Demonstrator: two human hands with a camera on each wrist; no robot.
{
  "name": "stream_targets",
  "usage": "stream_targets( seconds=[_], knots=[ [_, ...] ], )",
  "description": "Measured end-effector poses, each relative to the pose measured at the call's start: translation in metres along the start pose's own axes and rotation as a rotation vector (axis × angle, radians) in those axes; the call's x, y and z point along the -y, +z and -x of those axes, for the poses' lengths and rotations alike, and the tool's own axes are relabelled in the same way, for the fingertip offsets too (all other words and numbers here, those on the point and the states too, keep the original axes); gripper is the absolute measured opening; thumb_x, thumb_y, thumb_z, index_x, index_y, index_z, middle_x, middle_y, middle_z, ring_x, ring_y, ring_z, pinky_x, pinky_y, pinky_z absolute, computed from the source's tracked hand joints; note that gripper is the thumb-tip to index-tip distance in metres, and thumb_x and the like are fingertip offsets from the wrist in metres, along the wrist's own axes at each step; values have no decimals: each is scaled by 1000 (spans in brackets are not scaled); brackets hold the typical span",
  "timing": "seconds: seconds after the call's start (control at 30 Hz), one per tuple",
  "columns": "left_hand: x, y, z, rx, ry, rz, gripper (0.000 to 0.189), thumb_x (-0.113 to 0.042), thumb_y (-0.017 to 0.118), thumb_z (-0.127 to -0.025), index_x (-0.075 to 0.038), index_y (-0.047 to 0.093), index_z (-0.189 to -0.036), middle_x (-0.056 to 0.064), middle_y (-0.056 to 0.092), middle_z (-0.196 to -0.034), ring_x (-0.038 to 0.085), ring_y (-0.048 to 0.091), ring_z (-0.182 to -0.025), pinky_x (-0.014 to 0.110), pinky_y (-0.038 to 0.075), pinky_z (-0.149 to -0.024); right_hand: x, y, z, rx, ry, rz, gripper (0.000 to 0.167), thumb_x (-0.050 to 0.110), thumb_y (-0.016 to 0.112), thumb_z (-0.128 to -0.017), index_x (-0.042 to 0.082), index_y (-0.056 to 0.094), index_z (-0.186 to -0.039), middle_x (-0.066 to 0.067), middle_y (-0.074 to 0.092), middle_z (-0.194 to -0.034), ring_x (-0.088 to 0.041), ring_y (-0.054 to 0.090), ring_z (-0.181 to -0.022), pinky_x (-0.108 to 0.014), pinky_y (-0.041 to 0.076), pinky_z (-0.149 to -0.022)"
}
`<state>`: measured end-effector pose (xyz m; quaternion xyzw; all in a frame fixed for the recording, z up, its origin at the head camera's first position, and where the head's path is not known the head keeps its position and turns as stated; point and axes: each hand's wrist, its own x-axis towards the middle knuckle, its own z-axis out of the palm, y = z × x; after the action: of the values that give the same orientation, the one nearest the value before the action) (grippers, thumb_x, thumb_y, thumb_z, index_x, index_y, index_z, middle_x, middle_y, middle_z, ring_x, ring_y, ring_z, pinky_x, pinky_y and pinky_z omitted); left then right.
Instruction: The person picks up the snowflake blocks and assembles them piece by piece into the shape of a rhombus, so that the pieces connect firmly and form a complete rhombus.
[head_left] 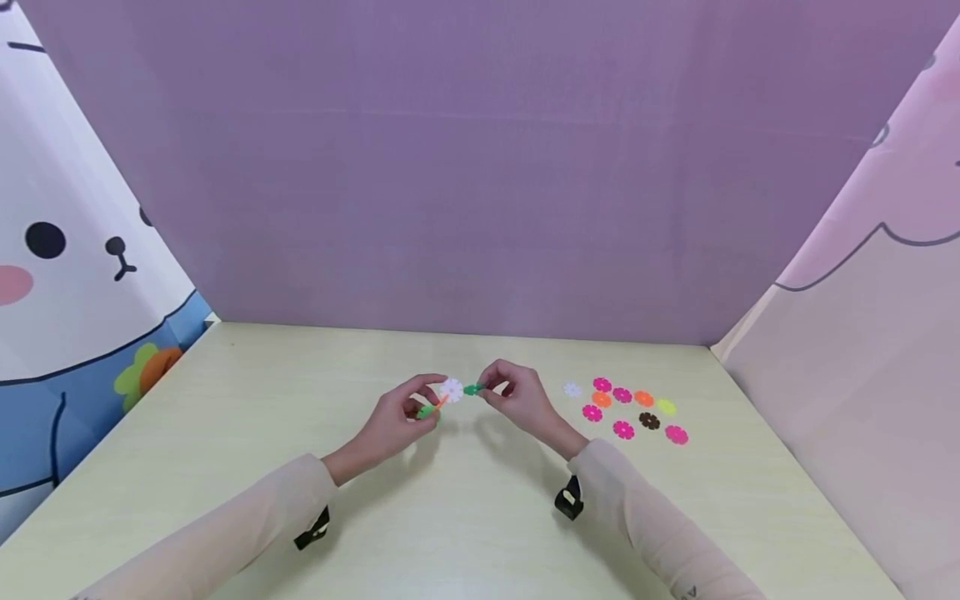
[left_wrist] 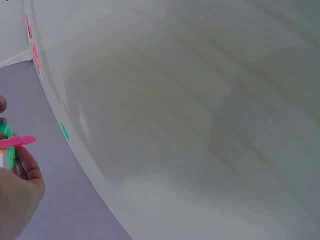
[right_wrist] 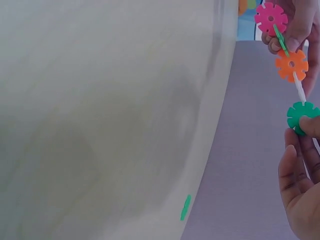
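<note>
Above the table, my left hand [head_left: 397, 417] pinches a chain of small notched plastic discs. In the right wrist view the chain runs from a pink disc [right_wrist: 271, 19] through a green disc [right_wrist: 281, 39] and an orange disc [right_wrist: 292, 65] to a white disc [right_wrist: 299, 86], seen edge-on. My right hand [head_left: 521, 396] pinches another green disc [right_wrist: 299, 114] between thumb and fingers, its rim right at the white disc's end. Left fingers cover part of the chain. Both hands are close together in the head view.
Several loose discs lie right of my right hand, among them a brown disc [head_left: 649, 421], a yellow disc [head_left: 666, 406] and a white disc [head_left: 572, 389]. One green disc [right_wrist: 185, 207] lies on the table near the back. A purple panel [head_left: 465, 167] stands behind the table [head_left: 225, 375].
</note>
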<state>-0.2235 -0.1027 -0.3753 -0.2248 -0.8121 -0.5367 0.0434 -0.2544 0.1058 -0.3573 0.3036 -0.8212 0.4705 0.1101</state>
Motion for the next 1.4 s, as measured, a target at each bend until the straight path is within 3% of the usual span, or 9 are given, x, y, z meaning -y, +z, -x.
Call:
stream_targets(
  seconds=[0.33, 0.53, 0.7, 0.87, 1.03, 1.27, 1.4],
  knots=[
    [0, 3, -1, -4, -1, -4, 42, 3, 62, -81, -2, 52, -122, 19, 59, -98, 16, 50, -55, 18, 43, -51, -34, 11, -1, -21, -34, -8, 8, -4, 68, -77, 1, 64, -83, -12, 68, -78, -24, 64, -75, -23, 45, -54],
    [-2, 5, -1, -10, -20, 44, 36, -2, 62, -83, -1, 53, -118, 19, 59, -102, 13, 47, -47, 19, 39, -39, -35, 13, 0, -22, -64, 8, 12, -4, 67, -76, 6, 64, -81, -8, 68, -78, -13, 62, -72, -22, 46, -53],
    [-5, 5, -1, -40, -11, -2, 35, -2, 63, -83, 0, 56, -117, 18, 60, -101, 12, 43, -44, 17, 36, -40, -34, 14, 2, -30, -100, 26, 11, -4, 67, -76, 5, 64, -81, -9, 68, -77, -13, 63, -71, -19, 46, -52],
    [8, 7, -6, -68, -5, -22, 34, -2, 65, -82, -3, 58, -116, 16, 62, -100, 12, 43, -45, 17, 35, -42, -34, 17, 2, -45, -108, 21, 10, -5, 68, -75, 3, 64, -81, -12, 68, -77, -18, 63, -69, -21, 49, -55],
    [28, 10, -10, -78, -19, -24, 33, -8, 67, -82, -11, 61, -115, 10, 63, -100, 9, 44, -44, 18, 36, -40, -29, 18, 2, -48, -123, 8, 9, -11, 66, -74, -5, 63, -81, -18, 67, -76, -26, 62, -65, -32, 53, -57],
    [29, 9, -8, -61, -35, -38, 33, -10, 67, -82, -15, 61, -113, 6, 63, -98, 8, 45, -44, 20, 37, -40, 3, 10, 6, -10, -158, 10, 8, -16, 63, -73, -11, 62, -80, -23, 65, -74, -31, 62, -63, -36, 54, -58],
    [29, 9, -7, -52, -42, -44, 33, -10, 67, -82, -15, 61, -114, 6, 63, -98, 8, 45, -44, 20, 38, -40, 7, 9, 8, 2, -160, 16, 9, -16, 63, -73, -11, 62, -80, -23, 65, -74, -30, 62, -63, -33, 54, -59]
  ],
)
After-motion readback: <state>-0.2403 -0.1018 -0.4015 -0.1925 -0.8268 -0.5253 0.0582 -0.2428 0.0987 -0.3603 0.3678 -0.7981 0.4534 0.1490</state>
